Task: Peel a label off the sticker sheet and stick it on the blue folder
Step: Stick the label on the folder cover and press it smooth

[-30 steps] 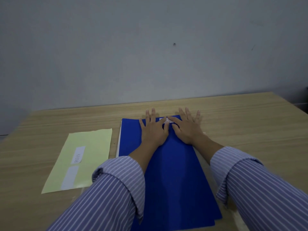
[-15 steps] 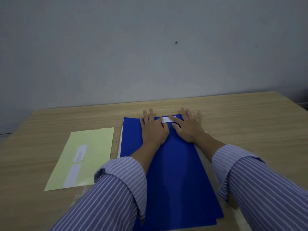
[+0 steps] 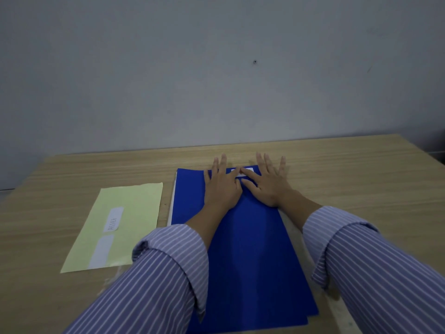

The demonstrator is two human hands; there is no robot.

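Here we press our left hand [image 3: 222,189] and right hand [image 3: 267,186], both spread flat and gripping nothing, over the white label [image 3: 243,171] on the blue folder [image 3: 250,249].

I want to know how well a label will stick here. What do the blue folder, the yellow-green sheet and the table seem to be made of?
Blue folder: probably thin plastic or coated card, smooth, with a faint sheen down its middle.
Sticker sheet: pale yellow-green backing paper, matte, lying flat, carrying white labels.
Table: light wood or wood-look laminate, with visible grain lines; which one is unclear.
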